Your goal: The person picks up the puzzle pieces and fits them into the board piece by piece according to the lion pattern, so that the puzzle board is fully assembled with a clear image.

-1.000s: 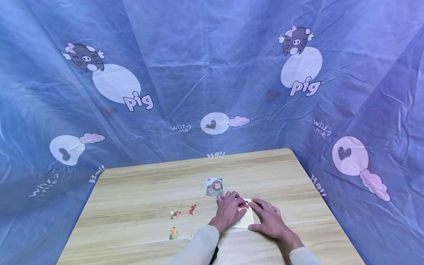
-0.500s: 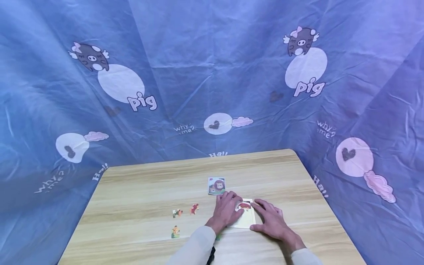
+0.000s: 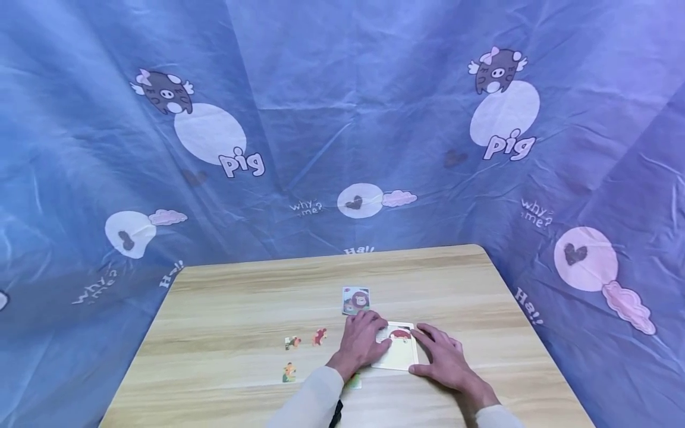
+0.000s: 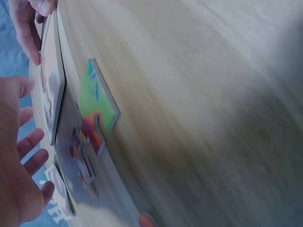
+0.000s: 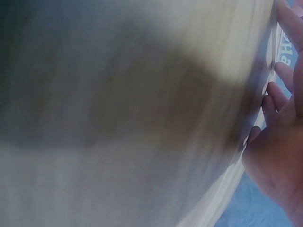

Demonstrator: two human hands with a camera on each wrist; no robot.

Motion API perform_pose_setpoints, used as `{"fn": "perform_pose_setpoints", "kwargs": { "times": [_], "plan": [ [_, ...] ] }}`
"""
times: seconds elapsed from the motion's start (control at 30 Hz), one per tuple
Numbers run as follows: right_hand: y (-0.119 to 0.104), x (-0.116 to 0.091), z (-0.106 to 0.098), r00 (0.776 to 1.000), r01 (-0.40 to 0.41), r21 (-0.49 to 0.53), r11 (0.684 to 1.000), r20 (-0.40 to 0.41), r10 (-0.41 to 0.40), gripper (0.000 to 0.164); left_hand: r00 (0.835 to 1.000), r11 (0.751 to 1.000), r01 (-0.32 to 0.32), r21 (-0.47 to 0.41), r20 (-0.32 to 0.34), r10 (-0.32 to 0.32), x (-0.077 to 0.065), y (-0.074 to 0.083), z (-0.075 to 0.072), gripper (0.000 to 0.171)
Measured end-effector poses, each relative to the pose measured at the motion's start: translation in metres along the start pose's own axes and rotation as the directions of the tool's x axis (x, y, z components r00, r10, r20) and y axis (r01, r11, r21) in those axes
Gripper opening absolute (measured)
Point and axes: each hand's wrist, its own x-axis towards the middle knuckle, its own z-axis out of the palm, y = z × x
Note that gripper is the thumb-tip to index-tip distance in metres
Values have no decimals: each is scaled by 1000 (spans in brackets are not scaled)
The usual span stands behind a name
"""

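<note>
A cream puzzle board (image 3: pixel 396 357) lies on the wooden table. Along its top edge sits a red and white puzzle piece (image 3: pixel 399 334). My left hand (image 3: pixel 361 340) is at the board's left side, fingers spread and loosely bent, pinching nothing. In the left wrist view that hand shows beside the board (image 4: pixel 57 101). My right hand (image 3: pixel 443 360) lies along the board's right side, index finger near the top corner and thumb at the lower one, fingers fairly straight. A green puzzle piece (image 4: pixel 97 97) lies near my left wrist, partly hidden by the arm in the head view.
A lion picture card (image 3: pixel 355 299) lies behind the left hand. To the left are loose puzzle pieces: a red one (image 3: pixel 319 337), a white and brown one (image 3: pixel 292 343) and a yellow one (image 3: pixel 289 373). Blue printed cloth (image 3: pixel 299 148) hangs behind the table (image 3: pixel 225 309).
My left hand has drawn back leftward from the red and white piece, uncovering it and more of the board. The right hand stays at the right edge. The head view has shifted slightly.
</note>
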Motion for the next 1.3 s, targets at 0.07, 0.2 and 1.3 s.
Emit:
{"fn": "perform_pose_setpoints", "kwargs": {
  "times": [0.07,0.2,1.3],
  "plan": [
    [0,0,0,1000,-4,-1,1000,6,4,86,1000,1000,3,4,-11,-3,-2,-2,-1,33],
    [-1,0,-1,999,-22,-9,1000,34,23,86,1000,1000,12,17,-18,-12,-7,-6,-4,34],
    [-18,6,-19,989,-17,-102,995,142,31,87,976,975,212,-71,59,-208,-50,-53,-41,58]
  ]
}}
